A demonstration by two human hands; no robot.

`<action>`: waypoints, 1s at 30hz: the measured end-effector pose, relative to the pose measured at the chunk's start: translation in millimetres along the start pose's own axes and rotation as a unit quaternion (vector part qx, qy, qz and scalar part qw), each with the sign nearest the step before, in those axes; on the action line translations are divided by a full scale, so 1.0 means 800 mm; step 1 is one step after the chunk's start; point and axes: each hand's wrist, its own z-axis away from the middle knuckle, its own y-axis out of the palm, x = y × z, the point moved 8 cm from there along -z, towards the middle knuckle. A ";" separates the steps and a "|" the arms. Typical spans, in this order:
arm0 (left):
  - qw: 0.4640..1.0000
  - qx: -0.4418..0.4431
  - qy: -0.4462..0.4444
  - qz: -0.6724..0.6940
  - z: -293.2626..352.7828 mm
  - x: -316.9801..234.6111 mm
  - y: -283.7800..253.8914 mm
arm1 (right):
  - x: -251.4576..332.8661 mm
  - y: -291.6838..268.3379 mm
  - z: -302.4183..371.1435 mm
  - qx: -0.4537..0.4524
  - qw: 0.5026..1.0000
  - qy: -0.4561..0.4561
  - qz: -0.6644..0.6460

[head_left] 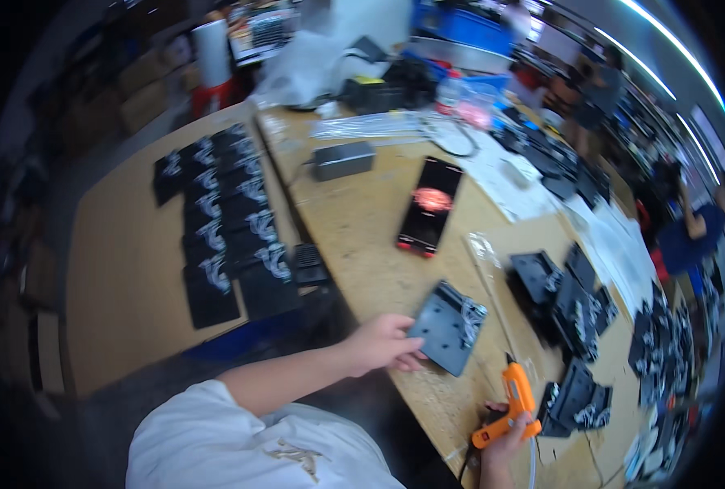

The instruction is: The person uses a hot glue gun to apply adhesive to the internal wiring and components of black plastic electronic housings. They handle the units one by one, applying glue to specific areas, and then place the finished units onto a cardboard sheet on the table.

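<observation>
Left hand (385, 344): fingers pinch the near-left edge of a flat black square plate (448, 326), holding it down on the wooden workbench (362, 236).
Black plate: lies flat near bench front edge, w/ a white wire bundle at its right corner; just left of a clear plastic strip (486, 269).
Right hand (505, 436): wrapped around grip of an orange glue gun (511, 403), nozzle pointing up and away from the person; gun is near the plate, not touching it.
Bench centre: black phone (429, 205) w/ lit red-orange screen, lying flat, well beyond the plate.
Bench rear: grey box (343, 160) w/ cable, clear bags, dark clutter behind.
Right of the hands: heaps of black parts (565, 301), same kind as the plate, more by the gun and along the far right edge.
Left table (118, 261): separate tan surface, two neat rows of finished black plates (220, 220) w/ white wiring.
Person: white sleeve at bottom of view.
Background right: other people, blurred.
</observation>
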 end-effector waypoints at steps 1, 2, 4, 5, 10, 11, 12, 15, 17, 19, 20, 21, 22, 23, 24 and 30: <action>1.000 0.003 0.009 0.017 -0.001 0.002 0.000 | 0.005 0.006 0.000 -0.016 1.000 0.007 0.005; 0.999 0.007 0.017 0.033 0.003 0.005 -0.005 | 0.015 0.011 0.004 -0.034 0.999 0.014 0.010; 0.996 0.025 0.054 0.066 0.015 0.000 -0.018 | 0.020 0.005 0.003 -0.089 0.996 0.009 0.014; 0.994 0.035 0.072 0.080 0.021 -0.002 -0.024 | 0.016 -0.007 0.002 -0.121 0.993 0.002 0.012; 0.939 -0.182 0.283 0.072 0.104 -0.074 -0.144 | 0.044 0.030 -0.031 0.026 0.994 -0.074 0.079; 0.905 -0.249 0.338 0.067 0.126 -0.088 -0.189 | 0.048 0.031 -0.030 0.040 0.994 -0.060 0.087; 0.863 -0.317 0.389 0.056 0.156 -0.100 -0.236 | 0.047 0.031 -0.031 0.056 0.993 -0.043 0.090; 0.735 -0.495 0.442 0.139 0.256 -0.114 -0.379 | -0.004 -0.022 -0.030 0.043 0.995 -0.026 0.086; 0.689 -0.557 0.432 0.170 0.315 -0.105 -0.482 | -0.021 -0.034 -0.045 0.013 0.983 -0.131 0.131; 0.663 -0.560 0.433 0.245 0.359 -0.080 -0.592 | 0.025 0.017 -0.045 0.074 0.972 -0.190 0.116; 0.652 -0.560 0.429 0.278 0.366 -0.074 -0.623 | 0.051 0.040 -0.040 0.101 0.964 -0.219 0.114; 0.641 -0.559 0.424 0.311 0.367 -0.068 -0.648 | 0.077 0.061 -0.035 0.127 0.954 -0.248 0.112; 0.628 -0.559 0.419 0.343 0.368 -0.060 -0.670 | 0.085 0.067 -0.032 0.134 0.946 -0.265 0.130; 0.624 -0.562 0.431 0.331 0.370 -0.058 -0.688 | 0.084 0.067 -0.031 0.133 0.940 -0.275 0.149; 0.621 -0.560 0.432 0.337 0.360 -0.059 -0.696 | 0.082 0.064 -0.029 0.124 0.934 -0.285 0.177; 0.611 -0.540 0.461 0.350 0.314 -0.075 -0.756 | 0.073 0.074 -0.026 0.088 0.898 -0.341 0.264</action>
